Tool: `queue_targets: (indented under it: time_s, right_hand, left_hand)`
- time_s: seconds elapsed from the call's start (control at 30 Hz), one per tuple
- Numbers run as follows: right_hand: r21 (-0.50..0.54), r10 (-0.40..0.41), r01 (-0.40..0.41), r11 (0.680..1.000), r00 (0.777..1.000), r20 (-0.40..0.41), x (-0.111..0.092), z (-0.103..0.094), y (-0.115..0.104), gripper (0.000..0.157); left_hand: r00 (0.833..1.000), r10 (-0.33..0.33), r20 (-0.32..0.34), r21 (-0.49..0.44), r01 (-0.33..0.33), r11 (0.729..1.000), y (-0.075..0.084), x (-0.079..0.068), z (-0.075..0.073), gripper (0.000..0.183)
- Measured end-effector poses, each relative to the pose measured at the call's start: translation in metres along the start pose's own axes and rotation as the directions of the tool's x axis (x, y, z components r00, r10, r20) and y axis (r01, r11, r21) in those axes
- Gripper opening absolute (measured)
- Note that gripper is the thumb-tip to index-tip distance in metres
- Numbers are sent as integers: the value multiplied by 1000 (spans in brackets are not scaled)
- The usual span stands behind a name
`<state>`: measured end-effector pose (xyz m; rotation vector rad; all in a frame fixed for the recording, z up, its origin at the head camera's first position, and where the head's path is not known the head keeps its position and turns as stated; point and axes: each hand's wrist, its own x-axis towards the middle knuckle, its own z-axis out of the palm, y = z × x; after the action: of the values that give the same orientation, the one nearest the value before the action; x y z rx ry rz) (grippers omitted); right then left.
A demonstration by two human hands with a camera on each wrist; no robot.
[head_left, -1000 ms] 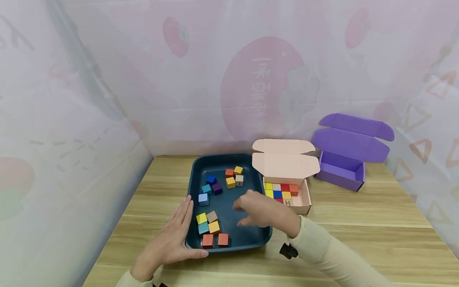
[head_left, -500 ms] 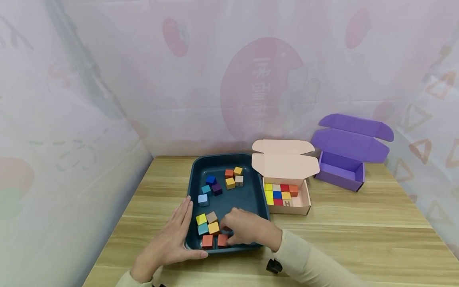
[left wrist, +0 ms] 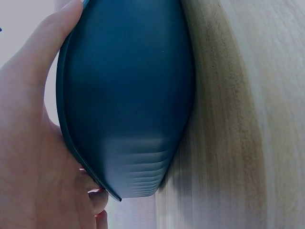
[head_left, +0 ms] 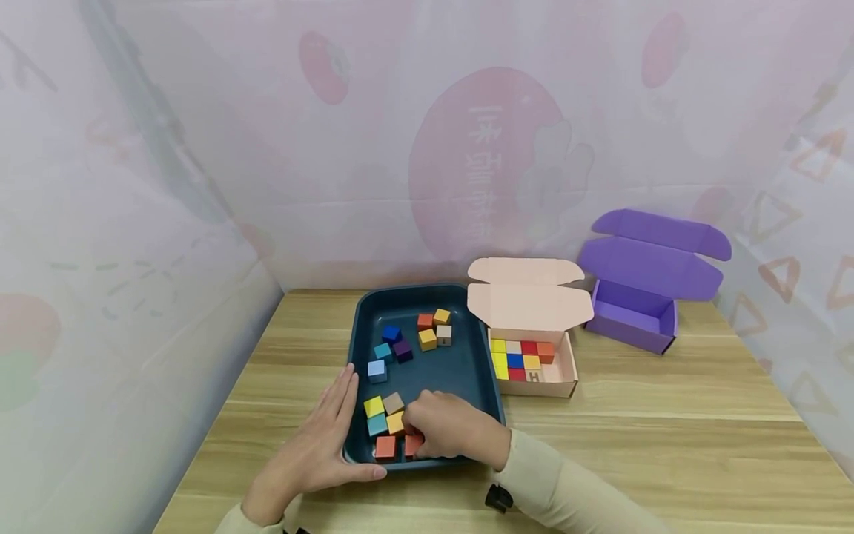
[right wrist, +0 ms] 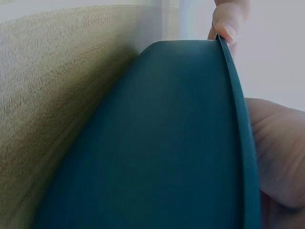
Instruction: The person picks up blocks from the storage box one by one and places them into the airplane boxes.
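Note:
A dark blue tray [head_left: 460, 374] stands on the table with several coloured wooden cubes in it. My left hand [head_left: 316, 437] rests on its near left corner, fingers straight along the left rim and thumb along the front one. In the left wrist view, the tray's outer wall [left wrist: 128, 86] shows beside that hand. Inside the tray, my right hand [head_left: 457, 426] has its thumb and curled fingers on an orange-red cube [head_left: 410, 445], which it partly hides. A second orange-red cube [head_left: 385, 448] lies just left of it. Yellow [head_left: 373, 406], teal [head_left: 376, 425], orange [head_left: 395, 423] and brown [head_left: 394, 403] cubes cluster behind.
Right of the tray stands a pale pink box [head_left: 565, 386], lid up, partly filled with coloured cubes. A purple box [head_left: 630, 332] with its lid raised is at the far right. More cubes, such as a dark purple one [head_left: 402, 351], lie farther back in the tray.
My right hand has come down and to the left, from over the tray's middle to the right-hand orange-red cube, fingers closing on it. The left hand has stayed at the corner.

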<state>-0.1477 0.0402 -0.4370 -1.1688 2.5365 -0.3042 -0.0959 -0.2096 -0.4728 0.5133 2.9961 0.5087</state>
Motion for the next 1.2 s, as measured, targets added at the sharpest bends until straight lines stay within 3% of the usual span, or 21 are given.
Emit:
queue_targets:
  time_s: [0.33, 0.7, 1.03, 1.2]
  right_hand:
    - [15, 30, -30, 999, 1000, 10, -9, -11, 8, 18]
    - [79, 46, -43, 996, 999, -29, -40, -37, 34, 20]
    - [111, 66, -49, 993, 986, -156, -84, -65, 65, 14]
    - [99, 7, 20, 995, 964, -267, -102, -76, 83, 11]
  left_hand:
    - [1000, 1, 3, -13, -1, 1000, 0, 0, 1, 142]
    - [1000, 3, -4, -1, -3, 1000, 1, 1, 1, 144]
    - [1000, -4, 6, -14, 4, 1000, 1, 0, 1, 145]
    - [1000, -4, 6, -11, 4, 1000, 1, 0, 1, 145]
